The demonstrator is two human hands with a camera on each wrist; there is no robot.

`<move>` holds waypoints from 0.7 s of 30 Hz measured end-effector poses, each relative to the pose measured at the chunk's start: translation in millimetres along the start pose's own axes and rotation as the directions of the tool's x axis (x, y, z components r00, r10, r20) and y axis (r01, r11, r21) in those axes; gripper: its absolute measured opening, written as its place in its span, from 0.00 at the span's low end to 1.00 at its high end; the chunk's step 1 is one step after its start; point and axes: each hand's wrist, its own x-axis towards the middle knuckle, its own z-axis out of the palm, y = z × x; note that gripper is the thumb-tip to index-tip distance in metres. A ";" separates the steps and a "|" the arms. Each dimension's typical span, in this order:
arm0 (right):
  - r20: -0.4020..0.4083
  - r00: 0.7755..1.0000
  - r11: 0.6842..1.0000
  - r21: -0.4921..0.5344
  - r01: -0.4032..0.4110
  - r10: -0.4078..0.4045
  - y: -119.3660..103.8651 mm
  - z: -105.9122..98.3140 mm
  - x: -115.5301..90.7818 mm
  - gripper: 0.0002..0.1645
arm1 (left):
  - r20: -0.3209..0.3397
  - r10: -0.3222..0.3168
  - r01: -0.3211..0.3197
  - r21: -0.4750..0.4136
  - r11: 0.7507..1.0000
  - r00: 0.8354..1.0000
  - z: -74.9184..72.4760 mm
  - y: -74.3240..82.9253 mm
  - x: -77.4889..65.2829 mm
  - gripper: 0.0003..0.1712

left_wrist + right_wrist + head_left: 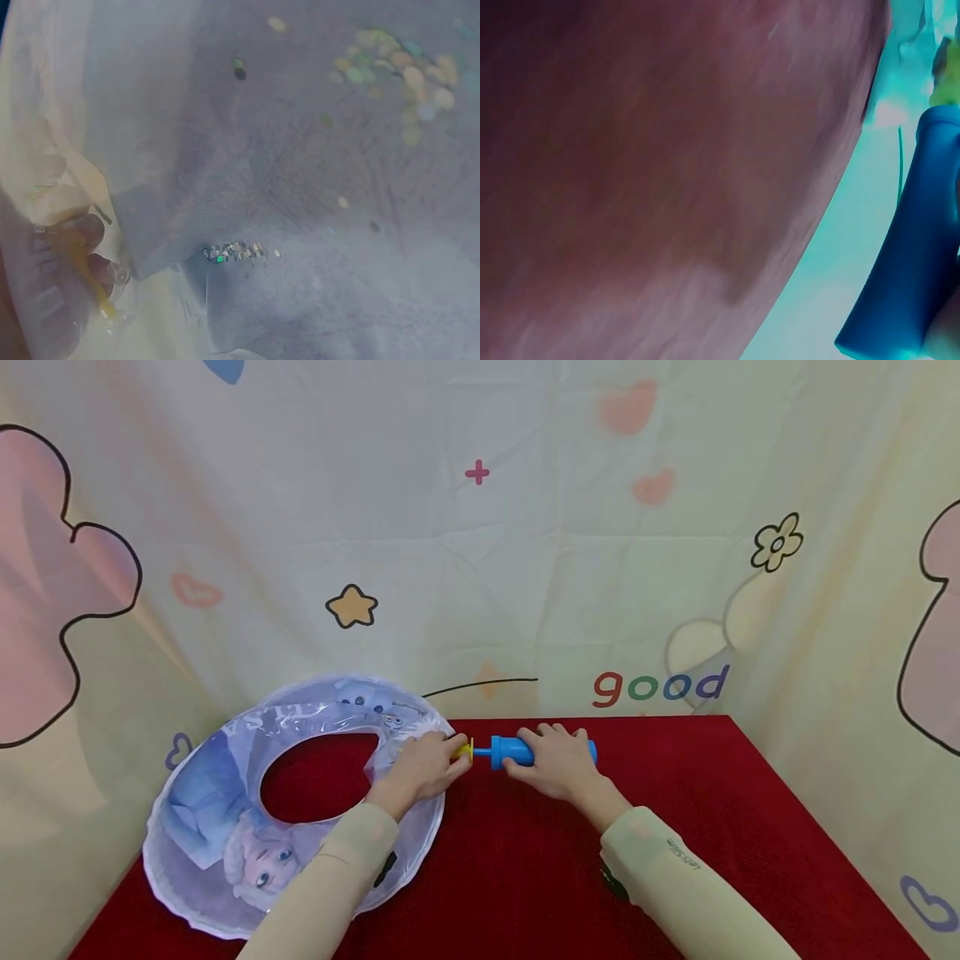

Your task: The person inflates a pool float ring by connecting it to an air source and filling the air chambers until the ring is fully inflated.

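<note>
A blue hand pump point(512, 750) lies level above the red table, with a thin blue rod joining its barrel to a yellow end piece. My right hand point(558, 762) grips the blue barrel point(907, 255). My left hand point(426, 766) holds the yellow end at the edge of a swim ring point(202, 802). Through the ring's clear vinyl in the left wrist view, the yellow nozzle point(91, 279) shows between the fingers, close to a small clear valve point(120, 274). Whether the nozzle sits inside the valve, I cannot tell. The ring looks puffed out, with wrinkles near my left hand.
Red cloth covers the table point(675, 793). A pale printed curtain point(480, 568) rises behind it and along both sides. One dark item point(386, 868) shows by the ring's lower right side, and another dark patch point(613, 881) peeks out beside the right sleeve.
</note>
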 end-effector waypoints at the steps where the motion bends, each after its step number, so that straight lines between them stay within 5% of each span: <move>1: 0.003 1.000 1.000 0.002 0.000 0.000 -7.2 1.6 3.1 0.39 | -0.001 0.003 -0.003 0.002 1.000 1.000 0.2 -0.6 -1.0 0.14; 8: 0.006 1.000 1.000 0.006 -0.012 0.012 -21.7 6.1 12.7 0.39 | -0.007 -0.014 0.013 -0.007 1.000 1.000 0.0 -5.0 -3.4 0.17; 21: 0.006 1.000 0.999 0.039 0.005 -0.005 60.6 -5.6 -17.3 0.37 | 0.004 -0.028 0.028 -0.032 0.999 1.000 -6.9 -10.6 -2.1 0.08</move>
